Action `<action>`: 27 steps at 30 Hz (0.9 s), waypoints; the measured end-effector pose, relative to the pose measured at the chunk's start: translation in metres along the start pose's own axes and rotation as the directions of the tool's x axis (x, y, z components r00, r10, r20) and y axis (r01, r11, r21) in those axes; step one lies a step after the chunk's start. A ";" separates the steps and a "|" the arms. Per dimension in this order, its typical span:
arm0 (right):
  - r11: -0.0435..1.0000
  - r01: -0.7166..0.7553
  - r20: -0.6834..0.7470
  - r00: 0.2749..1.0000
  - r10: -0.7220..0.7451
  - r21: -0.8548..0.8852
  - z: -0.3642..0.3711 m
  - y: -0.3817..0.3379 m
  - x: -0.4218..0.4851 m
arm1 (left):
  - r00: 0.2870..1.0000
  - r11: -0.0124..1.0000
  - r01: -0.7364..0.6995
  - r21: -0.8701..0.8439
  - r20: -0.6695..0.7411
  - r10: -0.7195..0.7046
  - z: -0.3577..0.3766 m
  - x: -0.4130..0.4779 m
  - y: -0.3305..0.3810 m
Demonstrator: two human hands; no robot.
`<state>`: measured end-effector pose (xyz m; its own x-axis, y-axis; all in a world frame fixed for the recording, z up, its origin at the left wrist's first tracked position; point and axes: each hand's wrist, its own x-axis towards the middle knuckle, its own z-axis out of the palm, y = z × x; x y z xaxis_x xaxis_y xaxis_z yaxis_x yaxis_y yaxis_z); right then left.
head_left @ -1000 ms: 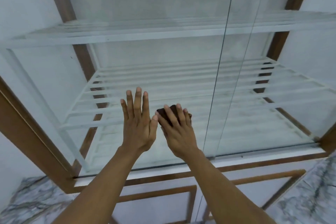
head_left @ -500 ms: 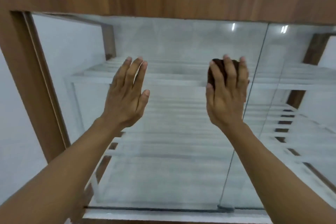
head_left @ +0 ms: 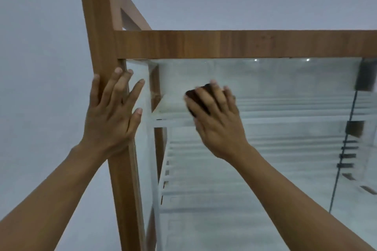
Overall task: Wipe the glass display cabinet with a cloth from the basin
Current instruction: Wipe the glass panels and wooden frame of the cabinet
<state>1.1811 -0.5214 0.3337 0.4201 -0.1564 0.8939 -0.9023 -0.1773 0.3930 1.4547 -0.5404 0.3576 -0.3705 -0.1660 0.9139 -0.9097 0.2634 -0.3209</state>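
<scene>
Glass-fronted wooden display cabinet [head_left: 275,91]: right hand [head_left: 218,126], fingers spread, presses dark cloth [head_left: 196,98] near its upper-left corner; left hand [head_left: 110,116], fingers splayed, braces the post.

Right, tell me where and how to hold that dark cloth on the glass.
Press the dark cloth flat from the front with spread fingers, as the right hand does. It is a small wad lying against the upright glass pane, so only its outer face can be reached. The left hand steadies on the wooden post.

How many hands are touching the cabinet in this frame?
2. The left hand lies flat on the wooden corner post; the right hand presses a dark cloth against the front glass.
</scene>
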 end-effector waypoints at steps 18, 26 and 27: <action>0.694 -0.704 -0.136 0.680 0.720 0.152 0.021 -0.093 0.063 | 0.968 0.910 0.017 -0.415 -0.223 -0.119 0.020 -0.013 -0.010; 0.841 -0.527 -0.015 0.846 0.533 0.121 0.032 -0.117 -0.050 | 0.971 0.854 0.051 -0.519 -0.174 -0.163 0.035 -0.061 0.008; 0.735 -0.662 -0.058 0.736 0.674 0.144 0.028 -0.106 -0.046 | 0.968 0.856 0.058 -0.514 -0.181 -0.174 0.037 -0.063 0.009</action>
<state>1.2604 -0.5226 0.2450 -0.3047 -0.1788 0.9355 -0.9276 -0.1672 -0.3341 1.4627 -0.5631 0.2883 -0.1665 -0.0344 0.9854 -0.7035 0.7044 -0.0943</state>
